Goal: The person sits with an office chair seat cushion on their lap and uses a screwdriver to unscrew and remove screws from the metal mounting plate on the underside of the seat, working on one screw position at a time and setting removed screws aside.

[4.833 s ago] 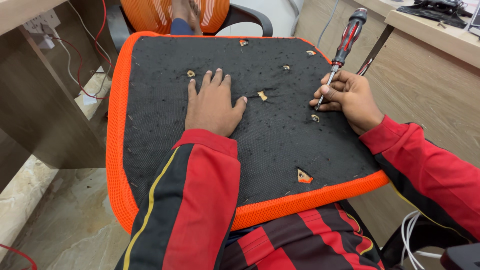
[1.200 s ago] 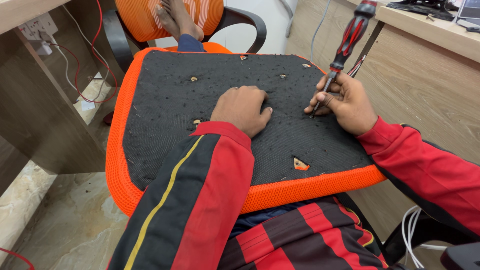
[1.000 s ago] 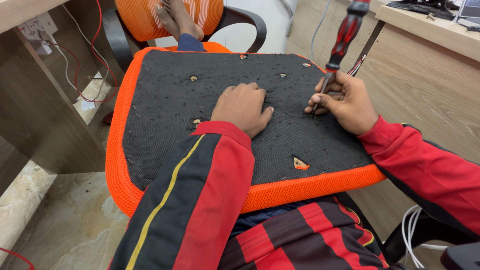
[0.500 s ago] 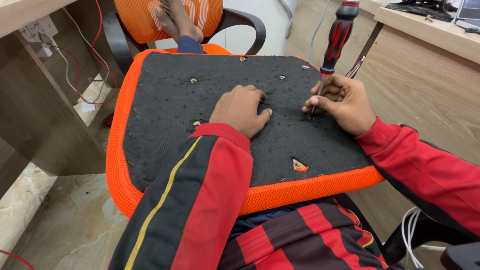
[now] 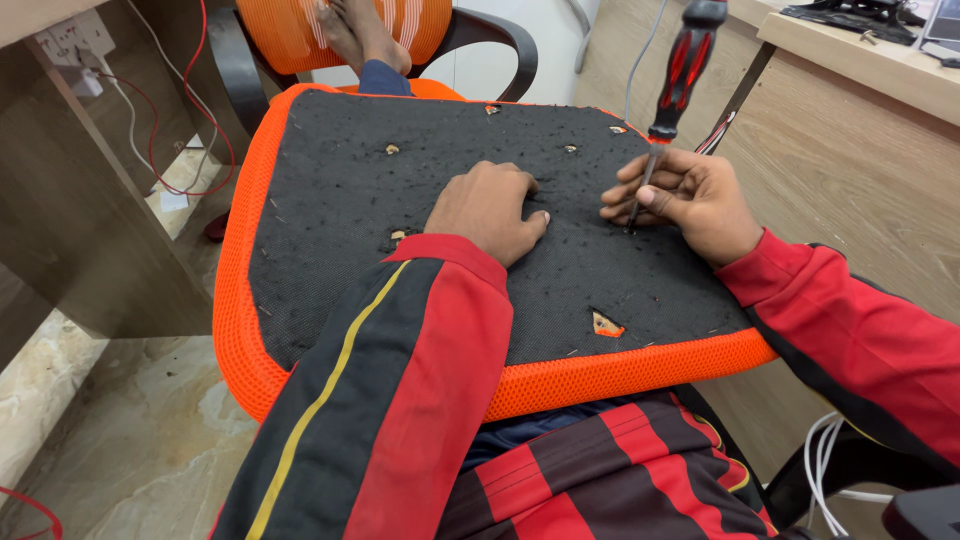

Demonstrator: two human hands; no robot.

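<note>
An upturned chair seat [image 5: 330, 210] lies across my lap, its black fabric underside facing up and edged in orange mesh. Several small holes show pale wood. My left hand [image 5: 487, 209] presses down on the fabric near the middle, fingers curled. My right hand [image 5: 690, 200] grips the thin shaft of a red and black screwdriver [image 5: 680, 70], which stands nearly upright with its tip on the fabric just right of my left hand.
A wooden desk panel [image 5: 80, 230] stands at the left with red and white wires [image 5: 190, 110]. Another wooden desk [image 5: 860, 130] rises at the right. An orange mesh chair back with a black armrest [image 5: 490, 35] and someone's bare foot [image 5: 350, 30] sits beyond the seat.
My left hand slid from the seat's left part toward the middle. The screwdriver tip shifted left, closer to my left hand, and the tool stands more upright.
</note>
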